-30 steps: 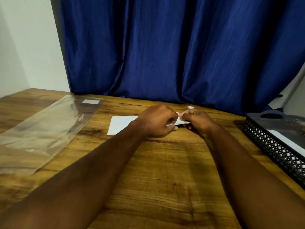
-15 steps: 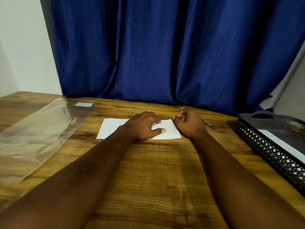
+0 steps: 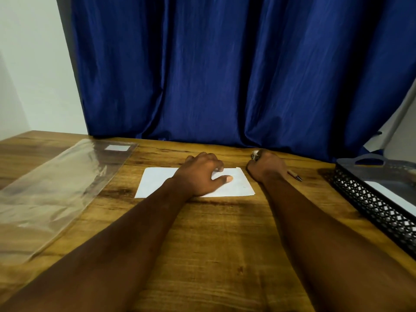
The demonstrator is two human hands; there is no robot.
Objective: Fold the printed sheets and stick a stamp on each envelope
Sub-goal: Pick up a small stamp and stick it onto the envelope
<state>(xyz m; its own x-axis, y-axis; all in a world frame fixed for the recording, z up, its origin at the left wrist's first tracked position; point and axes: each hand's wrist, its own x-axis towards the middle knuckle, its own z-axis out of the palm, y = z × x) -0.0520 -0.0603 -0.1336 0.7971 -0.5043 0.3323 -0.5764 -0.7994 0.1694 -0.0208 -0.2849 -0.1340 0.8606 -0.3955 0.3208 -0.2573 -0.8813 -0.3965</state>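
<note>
A white, envelope-sized rectangle of paper (image 3: 155, 182) lies flat on the wooden table (image 3: 213, 239), in the middle near the curtain. My left hand (image 3: 200, 174) rests on its right half, palm down, fingers spread and thumb out, holding nothing. My right hand (image 3: 266, 166) sits just off the paper's right edge, curled into a fist. A small pale, shiny scrap (image 3: 255, 155) is pinched at its fingertips; I cannot tell whether it is a stamp. A pen (image 3: 295, 176) lies on the table behind that hand, partly hidden by it.
A large clear plastic sleeve (image 3: 56, 188) with a small white label lies at the left. A black mesh tray (image 3: 371, 206) holding white paper stands at the right edge. A blue curtain (image 3: 225, 75) hangs behind the table.
Both hands held a small white piece together above the paper. They have since parted: my left hand has dropped flat onto the paper and my right hand has drawn off to the right.
</note>
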